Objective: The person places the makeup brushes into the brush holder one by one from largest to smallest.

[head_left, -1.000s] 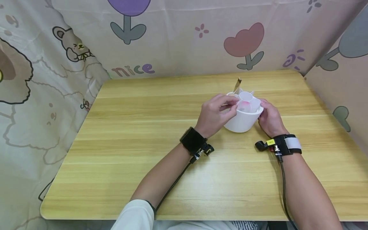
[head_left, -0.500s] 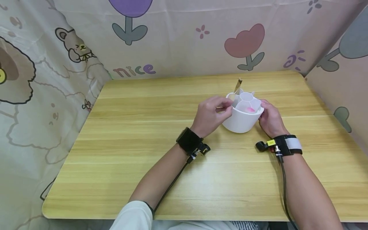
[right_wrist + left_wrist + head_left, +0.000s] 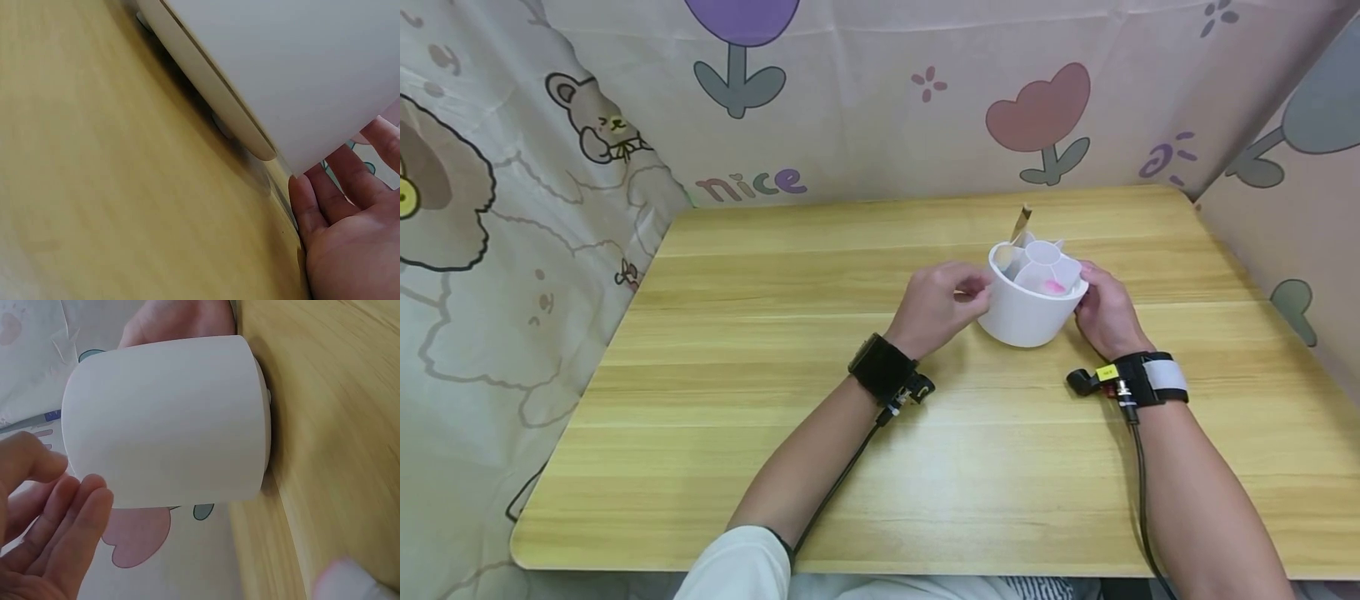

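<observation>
A white round pot [image 3: 1028, 321] stands on the wooden table, on small feet that show in the right wrist view. Inside it sits a white plastic piece [image 3: 1043, 252] with a round top, thin fins and a pink mark. A narrow gold-brown strip [image 3: 1021, 223] sticks up at the back of the rim. My right hand [image 3: 1107, 307] holds the pot's right side, its fingers [image 3: 353, 178] curved against the wall. Just left of the pot is my left hand [image 3: 942, 304], fingers loosely bent and nothing between them and the thumb.
The wooden table [image 3: 737, 417] reaches forward to a printed curtain [image 3: 865, 108]. Curtain cloth also hangs at both sides. Black straps with small cameras sit on both wrists, and a black cable [image 3: 1138, 483] runs back along each forearm.
My left hand has come away from the white plastic piece and moved left and down beside the pot. The plastic piece has settled slightly, its pink mark shifting. My right hand stays on the pot.
</observation>
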Action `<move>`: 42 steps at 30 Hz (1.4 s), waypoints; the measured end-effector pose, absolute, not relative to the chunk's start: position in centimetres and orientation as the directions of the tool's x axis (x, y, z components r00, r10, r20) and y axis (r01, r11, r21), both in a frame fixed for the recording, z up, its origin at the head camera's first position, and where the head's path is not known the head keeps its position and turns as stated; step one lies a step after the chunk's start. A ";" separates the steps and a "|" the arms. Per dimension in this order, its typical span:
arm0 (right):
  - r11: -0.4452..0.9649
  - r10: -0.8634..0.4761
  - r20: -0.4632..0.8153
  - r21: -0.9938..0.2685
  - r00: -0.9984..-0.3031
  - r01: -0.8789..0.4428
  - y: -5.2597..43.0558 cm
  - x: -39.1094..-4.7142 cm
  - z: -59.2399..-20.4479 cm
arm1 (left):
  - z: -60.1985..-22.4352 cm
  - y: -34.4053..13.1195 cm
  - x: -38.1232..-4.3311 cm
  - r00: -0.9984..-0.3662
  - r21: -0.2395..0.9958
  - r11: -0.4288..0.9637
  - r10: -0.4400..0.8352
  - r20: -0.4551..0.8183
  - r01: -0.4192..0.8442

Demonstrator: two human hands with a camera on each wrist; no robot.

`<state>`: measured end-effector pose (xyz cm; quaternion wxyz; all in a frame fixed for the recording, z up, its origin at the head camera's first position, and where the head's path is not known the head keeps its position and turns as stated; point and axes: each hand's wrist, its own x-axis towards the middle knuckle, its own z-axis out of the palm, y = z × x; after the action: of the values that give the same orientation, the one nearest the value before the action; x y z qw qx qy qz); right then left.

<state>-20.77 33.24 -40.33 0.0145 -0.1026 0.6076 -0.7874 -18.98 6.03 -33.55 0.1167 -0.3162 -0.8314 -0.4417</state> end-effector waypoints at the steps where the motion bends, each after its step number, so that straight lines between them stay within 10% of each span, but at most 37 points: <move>1: -0.264 -0.148 0.142 -0.959 -0.979 -0.099 33.3 -20.7 -40.4 | -33.5 6.0 -18.9 -0.774 0.655 0.422 0.429 0.465 0.627; 42: -0.327 -0.149 0.157 -0.939 -0.976 -0.101 33.3 -20.6 -40.3 | -34.1 2.1 -19.9 -0.848 0.497 0.792 0.496 -0.184 0.355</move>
<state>-20.64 33.33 -40.35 0.0147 -0.1080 0.5797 -0.8075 -19.86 2.09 -34.05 -0.1545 -0.2280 -0.9338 -0.2283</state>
